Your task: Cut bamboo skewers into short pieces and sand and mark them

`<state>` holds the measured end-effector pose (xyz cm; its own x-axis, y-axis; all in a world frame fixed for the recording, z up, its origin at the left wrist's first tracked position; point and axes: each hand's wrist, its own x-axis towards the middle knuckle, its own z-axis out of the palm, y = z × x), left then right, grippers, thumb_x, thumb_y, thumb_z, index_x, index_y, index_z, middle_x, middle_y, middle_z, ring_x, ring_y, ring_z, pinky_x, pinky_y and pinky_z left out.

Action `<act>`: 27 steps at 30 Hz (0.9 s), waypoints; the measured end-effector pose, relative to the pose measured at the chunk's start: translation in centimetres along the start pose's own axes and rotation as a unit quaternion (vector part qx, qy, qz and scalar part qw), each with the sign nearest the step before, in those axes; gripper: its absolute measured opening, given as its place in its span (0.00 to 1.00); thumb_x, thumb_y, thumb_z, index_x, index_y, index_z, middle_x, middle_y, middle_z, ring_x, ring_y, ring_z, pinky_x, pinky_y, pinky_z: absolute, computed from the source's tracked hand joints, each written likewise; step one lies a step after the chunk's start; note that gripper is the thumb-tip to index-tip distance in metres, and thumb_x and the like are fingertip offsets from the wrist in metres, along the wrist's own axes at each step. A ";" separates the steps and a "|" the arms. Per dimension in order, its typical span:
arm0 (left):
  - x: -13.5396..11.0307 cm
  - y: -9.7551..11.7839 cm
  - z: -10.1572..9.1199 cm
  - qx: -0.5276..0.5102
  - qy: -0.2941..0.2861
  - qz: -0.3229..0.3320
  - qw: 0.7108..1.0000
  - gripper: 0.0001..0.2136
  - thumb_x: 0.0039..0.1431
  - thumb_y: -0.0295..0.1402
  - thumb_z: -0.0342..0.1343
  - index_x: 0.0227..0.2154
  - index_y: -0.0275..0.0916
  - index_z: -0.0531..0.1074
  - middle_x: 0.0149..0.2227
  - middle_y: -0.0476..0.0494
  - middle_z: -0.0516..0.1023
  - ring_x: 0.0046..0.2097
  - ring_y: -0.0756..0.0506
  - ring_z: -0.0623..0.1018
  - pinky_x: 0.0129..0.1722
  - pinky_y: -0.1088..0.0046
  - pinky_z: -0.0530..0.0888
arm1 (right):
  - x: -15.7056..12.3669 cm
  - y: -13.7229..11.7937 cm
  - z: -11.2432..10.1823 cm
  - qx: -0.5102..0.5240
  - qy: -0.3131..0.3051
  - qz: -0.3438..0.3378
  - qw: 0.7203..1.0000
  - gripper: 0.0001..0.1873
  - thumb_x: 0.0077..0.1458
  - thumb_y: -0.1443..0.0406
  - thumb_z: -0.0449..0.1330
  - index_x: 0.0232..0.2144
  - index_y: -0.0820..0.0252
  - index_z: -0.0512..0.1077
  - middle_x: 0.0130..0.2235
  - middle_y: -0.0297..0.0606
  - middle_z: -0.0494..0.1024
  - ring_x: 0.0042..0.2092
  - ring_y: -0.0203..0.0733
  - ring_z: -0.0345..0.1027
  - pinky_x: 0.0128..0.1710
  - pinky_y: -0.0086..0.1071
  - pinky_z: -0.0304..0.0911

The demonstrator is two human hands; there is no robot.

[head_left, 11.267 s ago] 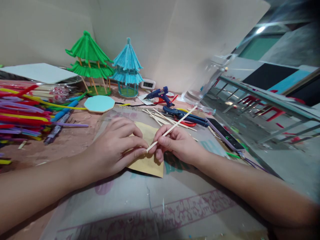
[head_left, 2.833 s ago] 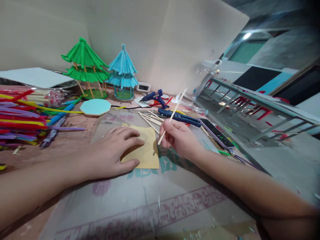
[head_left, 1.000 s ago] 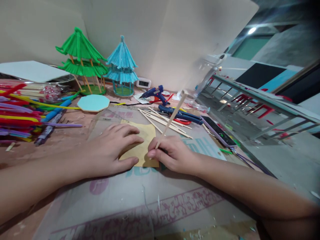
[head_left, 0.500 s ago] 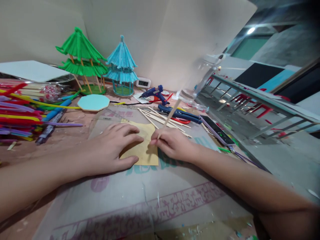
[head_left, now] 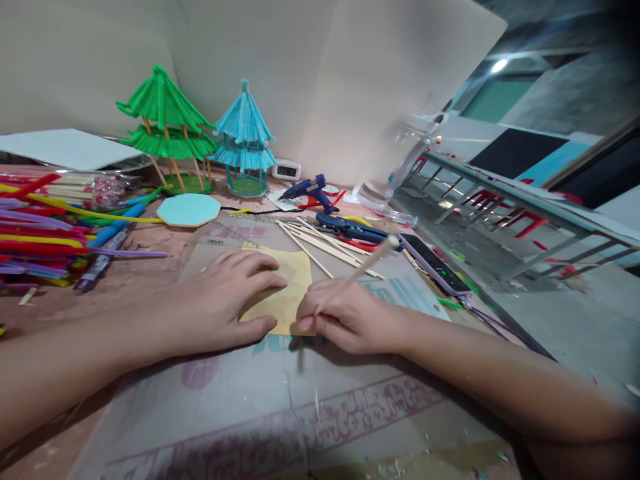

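My left hand [head_left: 235,293] rests with fingers spread on the left part of a small yellow sheet [head_left: 294,270], thumb and fingertips apart. A thin wooden stick [head_left: 364,268] is pinched in my right hand [head_left: 350,320], over the sheet's lower right corner. The stick slants up to the right; its lower end is hidden or blurred by the fingers. Several loose wooden sticks [head_left: 327,245] lie just beyond my right hand. Under both hands is a printed translucent plastic sheet [head_left: 250,407].
At the back stand a green pagoda model [head_left: 167,140], a blue one [head_left: 245,143], a small clock [head_left: 287,170] and a blue glue gun [head_left: 310,190]. Pipe cleaners [head_left: 40,233] pile up at left. Pliers [head_left: 357,229] and a phone [head_left: 435,263] lie at right, near the table edge.
My right hand has come closer to me, down to the yellow sheet's near corner. The stick in it now leans further right. My left hand has stayed put.
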<state>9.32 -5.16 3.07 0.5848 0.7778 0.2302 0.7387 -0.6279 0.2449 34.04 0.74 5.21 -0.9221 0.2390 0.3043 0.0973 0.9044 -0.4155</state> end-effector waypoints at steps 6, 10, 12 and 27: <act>0.0 -0.1 0.1 -0.004 0.009 -0.004 1.000 0.22 0.61 0.46 0.55 0.56 0.44 0.72 0.60 0.37 0.69 0.61 0.31 0.68 0.59 0.46 0.66 | 0.1 0.1 -0.1 -0.042 0.044 0.031 0.998 0.10 0.66 0.66 0.51 0.33 0.59 0.70 0.32 0.42 0.80 0.33 0.42 0.73 0.35 0.32 0.64; 0.0 0.0 -0.1 0.001 0.001 0.002 1.000 0.23 0.61 0.46 0.55 0.57 0.44 0.71 0.60 0.37 0.68 0.62 0.31 0.66 0.61 0.46 0.64 | 0.2 -0.1 0.0 0.023 0.001 0.000 1.000 0.10 0.66 0.67 0.51 0.33 0.58 0.70 0.31 0.38 0.80 0.32 0.38 0.73 0.35 0.29 0.65; 0.1 0.1 -0.1 0.005 0.000 -0.006 1.000 0.23 0.62 0.47 0.54 0.57 0.44 0.71 0.60 0.37 0.68 0.61 0.31 0.67 0.60 0.45 0.64 | 0.2 0.3 -0.1 -0.011 0.021 0.014 1.000 0.10 0.66 0.67 0.51 0.33 0.59 0.70 0.31 0.39 0.80 0.33 0.39 0.73 0.35 0.30 0.64; 0.1 0.1 -0.1 0.012 -0.002 -0.013 1.000 0.22 0.63 0.47 0.53 0.56 0.44 0.72 0.59 0.37 0.69 0.61 0.32 0.67 0.59 0.47 0.65 | 0.5 1.4 -0.3 0.066 0.105 0.145 0.982 0.12 0.64 0.60 0.55 0.29 0.59 0.69 0.25 0.35 0.75 0.28 0.37 0.68 0.31 0.30 0.61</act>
<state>9.44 -5.10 3.19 0.5664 0.7943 0.2199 0.7618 -0.6064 0.2278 33.82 2.21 5.03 -0.7639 0.5593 0.3220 0.2819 0.7380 -0.6131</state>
